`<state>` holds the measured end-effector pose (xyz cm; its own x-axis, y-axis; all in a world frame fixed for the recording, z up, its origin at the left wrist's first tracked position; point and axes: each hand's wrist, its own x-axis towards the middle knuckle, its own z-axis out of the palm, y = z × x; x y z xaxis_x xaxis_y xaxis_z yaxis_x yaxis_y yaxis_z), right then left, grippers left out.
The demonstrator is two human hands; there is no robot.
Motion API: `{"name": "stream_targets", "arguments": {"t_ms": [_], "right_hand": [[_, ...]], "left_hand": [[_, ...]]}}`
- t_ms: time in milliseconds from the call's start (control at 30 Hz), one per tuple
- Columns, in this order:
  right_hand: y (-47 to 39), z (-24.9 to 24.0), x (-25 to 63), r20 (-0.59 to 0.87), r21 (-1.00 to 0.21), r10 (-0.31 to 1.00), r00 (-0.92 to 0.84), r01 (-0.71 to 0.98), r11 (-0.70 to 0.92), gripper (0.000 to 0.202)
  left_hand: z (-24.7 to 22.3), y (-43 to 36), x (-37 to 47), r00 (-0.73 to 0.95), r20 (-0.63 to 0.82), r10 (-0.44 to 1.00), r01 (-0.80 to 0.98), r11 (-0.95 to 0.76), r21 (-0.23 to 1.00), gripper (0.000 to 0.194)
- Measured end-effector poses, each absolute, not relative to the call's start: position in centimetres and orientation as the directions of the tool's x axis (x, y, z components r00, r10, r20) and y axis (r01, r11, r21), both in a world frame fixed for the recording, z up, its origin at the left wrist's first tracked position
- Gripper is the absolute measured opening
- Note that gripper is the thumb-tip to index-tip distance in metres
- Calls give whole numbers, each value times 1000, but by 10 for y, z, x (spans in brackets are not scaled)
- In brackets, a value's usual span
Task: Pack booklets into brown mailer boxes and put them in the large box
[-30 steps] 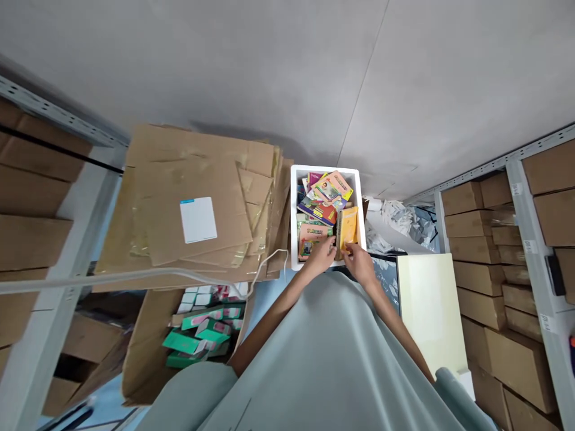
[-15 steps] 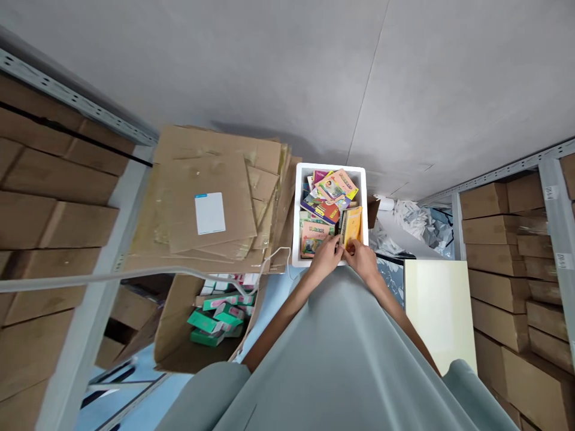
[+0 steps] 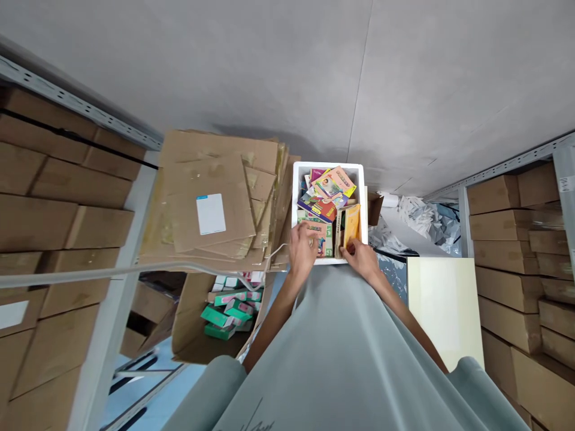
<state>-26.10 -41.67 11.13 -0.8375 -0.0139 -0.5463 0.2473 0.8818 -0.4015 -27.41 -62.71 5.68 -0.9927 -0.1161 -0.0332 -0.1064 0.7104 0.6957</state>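
Right hand (image 3: 360,257) is resting at the near end of a yellow booklet (image 3: 353,221), thumb and fingers bending close about its edge; cannot tell whether they are pinching it, as the knuckles are hiding the contact. Left hand (image 3: 302,250) is hanging over the near left corner of the white foam box (image 3: 327,164), fingers curving and partly spread, nothing showing between them; contact with the pink booklet (image 3: 321,230) beneath is not showing clearly.

Handling, by judgement: the yellow booklet is looking light and thin, probably flexing under pressure and perhaps slipping if its cover is glossy; corners are seeming the weak spots. Suggested hold: near short edge, thumb on the cover, fingers behind.

Position: the yellow booklet is extending away from the right hand's fingertips inside the box, with tan-edged booklets (image 3: 338,230) standing just to its left, between the two hands. Pink booklet is lying below the left hand's fingers and to their right. Beyond both hands, a loose heap of colourful booklets (image 3: 320,205) is filling the far part. Left of the left hand, flattened cardboard sheets (image 3: 215,173) are lying stacked
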Motion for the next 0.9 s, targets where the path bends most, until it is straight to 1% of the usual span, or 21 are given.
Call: {"name": "stream_targets", "arguments": {"t_ms": [33,100,200,300,367,433,533,600,700,800,900], "right_hand": [[-417,110,-261,-547,-399,-20,-837,240,885,25],[-417,108,-263,-543,-396,-35,-839,219,892,28],[-417,105,-265,-542,-387,-51,-839,195,901,31],[-419,103,-266,-543,-374,-42,-839,197,906,31],[-421,102,-266,-541,-372,-35,-840,201,906,31],[-422,101,-265,-534,-374,-31,-845,203,905,31],[-422,100,-262,-513,-404,-32,-858,208,891,29],[-422,101,-259,-492,-473,-52,-869,216,854,25],[-424,106,-253,-413,-664,-95,-906,228,712,23],[-429,115,-249,-291,-833,-76,-954,214,509,34],[-431,126,-244,-257,-915,-37,-966,232,329,40]], "left_hand": [[54,-633,-275,-993,-31,-116,-106,722,684,55],[48,-640,-278,-998,-48,-47,-67,744,664,63],[45,-643,-285,-994,-64,87,25,762,647,66],[49,-646,-290,-989,-59,133,69,784,616,66],[54,-650,-292,-991,-64,119,58,806,588,60],[60,-658,-294,-994,-67,90,34,813,582,50],[71,-673,-296,-995,-66,78,15,753,658,30],[84,-682,-297,-989,-82,124,23,671,741,24],[112,-689,-295,-971,-88,221,48,544,838,22],[138,-682,-295,-967,-44,251,65,410,910,25],[149,-664,-298,-960,-51,274,17,239,971,33]]}}
